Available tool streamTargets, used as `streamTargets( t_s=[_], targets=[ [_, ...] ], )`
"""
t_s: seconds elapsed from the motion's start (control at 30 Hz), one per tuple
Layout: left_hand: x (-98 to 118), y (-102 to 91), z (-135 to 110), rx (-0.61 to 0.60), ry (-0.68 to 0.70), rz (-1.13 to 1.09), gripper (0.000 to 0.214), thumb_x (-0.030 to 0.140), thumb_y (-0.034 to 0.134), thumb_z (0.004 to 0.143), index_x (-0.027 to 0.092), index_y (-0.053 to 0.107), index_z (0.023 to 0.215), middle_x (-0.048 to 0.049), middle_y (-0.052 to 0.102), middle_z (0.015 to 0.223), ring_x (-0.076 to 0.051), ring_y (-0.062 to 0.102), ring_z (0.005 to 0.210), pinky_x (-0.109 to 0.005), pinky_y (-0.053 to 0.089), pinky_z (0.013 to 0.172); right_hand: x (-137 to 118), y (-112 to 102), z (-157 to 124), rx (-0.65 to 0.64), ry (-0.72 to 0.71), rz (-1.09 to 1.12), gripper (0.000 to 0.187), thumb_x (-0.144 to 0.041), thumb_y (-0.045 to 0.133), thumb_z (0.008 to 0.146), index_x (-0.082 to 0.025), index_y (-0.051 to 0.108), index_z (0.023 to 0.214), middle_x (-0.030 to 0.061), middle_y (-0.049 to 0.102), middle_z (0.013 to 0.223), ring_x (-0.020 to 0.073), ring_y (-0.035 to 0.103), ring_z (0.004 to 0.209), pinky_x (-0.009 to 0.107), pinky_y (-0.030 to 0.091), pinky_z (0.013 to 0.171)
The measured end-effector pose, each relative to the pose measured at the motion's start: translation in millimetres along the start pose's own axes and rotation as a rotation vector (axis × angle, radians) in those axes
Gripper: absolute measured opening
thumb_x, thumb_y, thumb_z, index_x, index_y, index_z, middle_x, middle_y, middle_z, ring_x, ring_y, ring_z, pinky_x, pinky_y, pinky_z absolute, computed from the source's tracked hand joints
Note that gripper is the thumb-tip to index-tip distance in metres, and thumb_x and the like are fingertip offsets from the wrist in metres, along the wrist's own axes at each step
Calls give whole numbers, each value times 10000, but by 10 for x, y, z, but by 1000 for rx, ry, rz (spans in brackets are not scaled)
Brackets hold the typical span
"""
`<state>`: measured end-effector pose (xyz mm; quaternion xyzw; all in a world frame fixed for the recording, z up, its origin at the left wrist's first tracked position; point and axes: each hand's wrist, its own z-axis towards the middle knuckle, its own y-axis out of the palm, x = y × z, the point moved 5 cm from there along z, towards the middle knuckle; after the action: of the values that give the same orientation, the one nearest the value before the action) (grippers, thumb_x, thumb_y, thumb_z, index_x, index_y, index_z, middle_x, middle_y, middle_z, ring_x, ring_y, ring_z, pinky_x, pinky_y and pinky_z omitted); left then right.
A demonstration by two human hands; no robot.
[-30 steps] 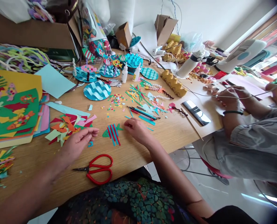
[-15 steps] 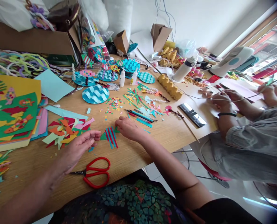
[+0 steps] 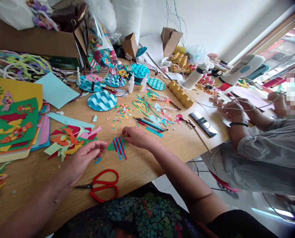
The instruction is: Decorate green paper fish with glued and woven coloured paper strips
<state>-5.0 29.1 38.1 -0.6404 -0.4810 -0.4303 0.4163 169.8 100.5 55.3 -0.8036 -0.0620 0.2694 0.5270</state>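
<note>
A small green paper fish (image 3: pixel 111 146) lies on the table, crossed by red and blue paper strips (image 3: pixel 119 148) whose ends stick out past its body. My right hand (image 3: pixel 136 136) is closed, its fingertips pinching the fish's tail end, which they mostly cover. To the left of the fish's head, my left hand (image 3: pixel 89 153) hovers with loosely bent fingers and thumb apart, holding nothing. Red-handled scissors (image 3: pixel 105 185) lie nearer my body, with the blades pointing left. Coloured paper scraps (image 3: pixel 68 140) are heaped beyond my left hand.
Pencils (image 3: pixel 151 124), thin paper strips and confetti dots lie beyond my hands. Further back stand glue bottles (image 3: pixel 131 83) and blue wavy discs (image 3: pixel 102 100). A phone (image 3: pixel 203 124) is at the right, near a co-worker's hands (image 3: pixel 234 110). Coloured sheets (image 3: pixel 15 129) are stacked at left.
The view has shifted slightly. Both hands stay about where they were beside the fish, with my right fingers still at its tail.
</note>
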Motion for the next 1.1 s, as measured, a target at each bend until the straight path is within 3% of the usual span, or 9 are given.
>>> streamTargets(
  t_s=[0.23,0.53,0.7,0.9,1.1],
  targets=[
    [-8,-1,-5,18,-50,-52,294,385,581,704,183,631,911,-61,656,926,-223,587,922,-328,454,805,-34,-12,-2,10,-134,-109,182,-188,442,801,-170,606,877,67,623,909,152,552,805,232,319,619],
    [-52,-15,-1,36,-59,-99,292,382,609,683,182,644,893,-59,662,897,-220,594,889,-317,463,768,-52,-47,-14,-14,-128,-40,151,-187,462,789,-152,609,788,53,615,821,130,521,731,221,308,596],
    [-36,-19,-1,28,-57,-66,311,417,606,681,198,651,897,-58,672,914,-232,602,906,-324,469,779,-16,-56,-28,-34,-67,85,153,-174,514,761,-143,627,860,38,636,809,115,525,688,211,312,569],
    [43,-82,91,70,-48,74,374,446,677,563,223,681,864,-58,683,946,-278,599,932,-377,468,836,79,-47,-74,-40,37,247,120,-181,553,754,-147,630,839,20,644,741,104,538,633,209,337,557],
    [47,12,9,52,-113,-190,431,397,683,622,206,621,1004,-82,598,1168,-275,489,1156,-408,392,975,186,125,-138,72,122,563,128,-148,554,730,-158,575,856,-20,607,677,90,540,604,200,358,545]
  ],
)
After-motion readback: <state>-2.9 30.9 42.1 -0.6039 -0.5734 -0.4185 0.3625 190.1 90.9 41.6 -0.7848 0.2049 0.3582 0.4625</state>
